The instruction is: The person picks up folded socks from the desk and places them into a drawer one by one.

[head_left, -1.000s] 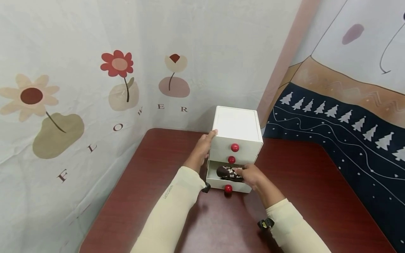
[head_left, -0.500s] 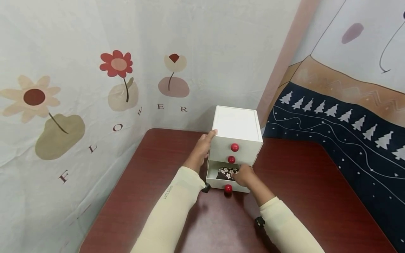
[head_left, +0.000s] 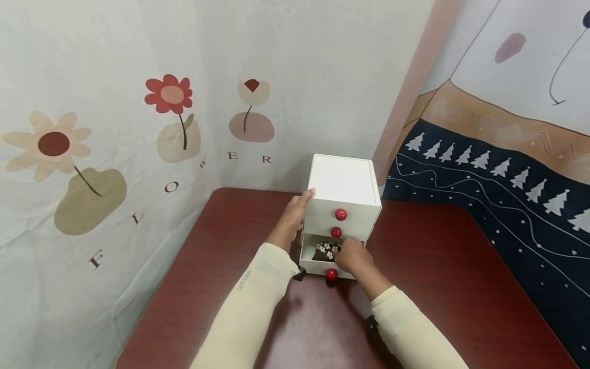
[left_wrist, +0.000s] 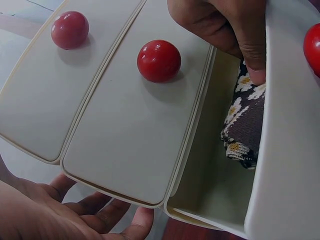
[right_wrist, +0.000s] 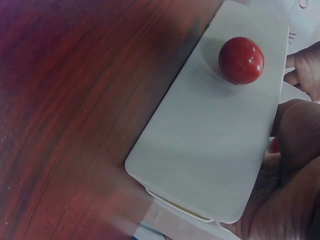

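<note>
A small white drawer cabinet (head_left: 343,179) with red knobs stands on the table, its bottom drawer (head_left: 315,266) pulled out. In that drawer lies a folded dark knitted sock (head_left: 328,250) with white daisies, clearer as a floral sock (left_wrist: 242,117) in the left wrist view. My right hand (head_left: 354,256) is in the drawer over the sock's right end. Its fingers are curled and a digit presses the fabric; part of the grip is hidden. My left hand (head_left: 294,215) rests along the cabinet's left side, fingers (left_wrist: 97,212) fairly straight against it.
Two upper drawers, with red knobs (head_left: 340,214), are closed. The reddish-brown table (head_left: 221,266) extends to both sides. Behind it hangs a pale cloth (head_left: 295,77) with printed flowers, and a dark tree-patterned cloth (head_left: 488,200) is at the right.
My right hand has moved left and deeper over the sock, covering its right end. The sock's dark rounded end no longer shows at the left; daisies show there instead. My left hand stays put.
</note>
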{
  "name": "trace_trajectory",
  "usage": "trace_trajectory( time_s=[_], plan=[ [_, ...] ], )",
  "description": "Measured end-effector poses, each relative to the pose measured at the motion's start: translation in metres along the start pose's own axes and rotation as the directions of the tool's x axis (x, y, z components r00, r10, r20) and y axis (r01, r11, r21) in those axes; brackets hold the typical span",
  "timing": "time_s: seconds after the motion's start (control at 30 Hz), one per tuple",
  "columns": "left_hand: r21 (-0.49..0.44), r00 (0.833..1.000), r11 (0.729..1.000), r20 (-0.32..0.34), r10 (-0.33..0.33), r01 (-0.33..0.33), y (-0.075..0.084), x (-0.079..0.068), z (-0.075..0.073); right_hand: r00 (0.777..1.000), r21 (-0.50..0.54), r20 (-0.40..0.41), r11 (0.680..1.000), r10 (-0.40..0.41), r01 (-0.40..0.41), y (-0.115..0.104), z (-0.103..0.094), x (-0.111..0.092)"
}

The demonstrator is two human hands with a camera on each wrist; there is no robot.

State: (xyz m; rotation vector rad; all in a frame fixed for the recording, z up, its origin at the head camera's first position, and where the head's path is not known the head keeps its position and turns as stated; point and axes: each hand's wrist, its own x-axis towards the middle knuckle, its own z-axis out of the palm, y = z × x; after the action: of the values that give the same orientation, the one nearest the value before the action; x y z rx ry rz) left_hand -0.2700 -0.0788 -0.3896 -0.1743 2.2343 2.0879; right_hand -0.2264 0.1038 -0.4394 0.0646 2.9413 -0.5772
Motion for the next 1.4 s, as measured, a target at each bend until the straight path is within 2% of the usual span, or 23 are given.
trace_trajectory(
  time_s=[0.17,0.27,0.33,0.4,0.43,0.57,0.63,0.67,0.73,0.83,0.97,1.07,1.4],
  plan=[
    [-0.002,1.000,1.000,0.002,0.000,0.000,-0.001,-0.001,0.000,1.000,-0.031,-0.023,0.999,-0.008,0.007,0.000,-0.002,-0.008],
    [-0.002,1.000,1.000,-0.001,0.006,-0.006,-0.002,-0.001,0.000,0.994,-0.061,-0.099,0.998,-0.033,0.027,-0.001,-0.002,-0.019],
    [0.001,1.000,1.000,-0.002,0.010,-0.010,-0.002,-0.001,0.000,0.981,-0.089,-0.178,0.994,-0.075,0.060,-0.003,-0.001,-0.028],
    [0.003,1.000,1.000,-0.003,0.012,-0.012,-0.002,-0.001,0.000,0.952,-0.140,-0.272,0.984,-0.144,0.109,-0.004,0.002,-0.038],
    [0.003,1.000,1.000,-0.002,0.012,-0.012,-0.001,-0.001,0.000,0.930,-0.171,-0.318,0.976,-0.187,0.138,-0.005,0.005,-0.044],
    [-0.001,1.000,1.000,-0.001,0.008,-0.008,-0.001,-0.001,0.000,0.819,-0.260,-0.471,0.939,-0.328,0.226,-0.006,0.017,-0.064],
    [-0.003,1.000,1.000,0.002,0.008,-0.008,-0.001,0.000,0.000,0.787,-0.262,-0.508,0.933,-0.350,0.246,-0.008,0.023,-0.072],
    [-0.002,1.000,1.000,0.001,0.010,-0.010,-0.001,0.000,0.000,0.779,-0.256,-0.519,0.934,-0.352,0.251,-0.009,0.026,-0.075],
    [0.001,1.000,1.000,0.002,0.011,-0.011,-0.001,0.000,0.000,0.783,-0.244,-0.517,0.937,-0.344,0.250,-0.010,0.031,-0.080],
    [0.004,1.000,1.000,0.003,0.012,-0.012,-0.001,0.001,0.000,0.819,-0.232,-0.478,0.945,-0.317,0.230,-0.010,0.035,-0.084],
    [0.006,1.000,1.000,0.004,0.008,-0.008,-0.002,0.002,0.000,0.880,-0.218,-0.397,0.958,-0.260,0.185,-0.010,0.035,-0.082],
    [0.006,1.000,1.000,0.007,0.003,-0.003,-0.002,0.003,0.000,0.911,-0.209,-0.344,0.965,-0.225,0.159,-0.010,0.035,-0.079],
    [0.003,1.000,1.000,0.001,0.008,-0.008,-0.002,0.003,0.000,0.964,-0.190,-0.209,0.974,-0.162,0.123,-0.009,0.035,-0.068]
  ],
)
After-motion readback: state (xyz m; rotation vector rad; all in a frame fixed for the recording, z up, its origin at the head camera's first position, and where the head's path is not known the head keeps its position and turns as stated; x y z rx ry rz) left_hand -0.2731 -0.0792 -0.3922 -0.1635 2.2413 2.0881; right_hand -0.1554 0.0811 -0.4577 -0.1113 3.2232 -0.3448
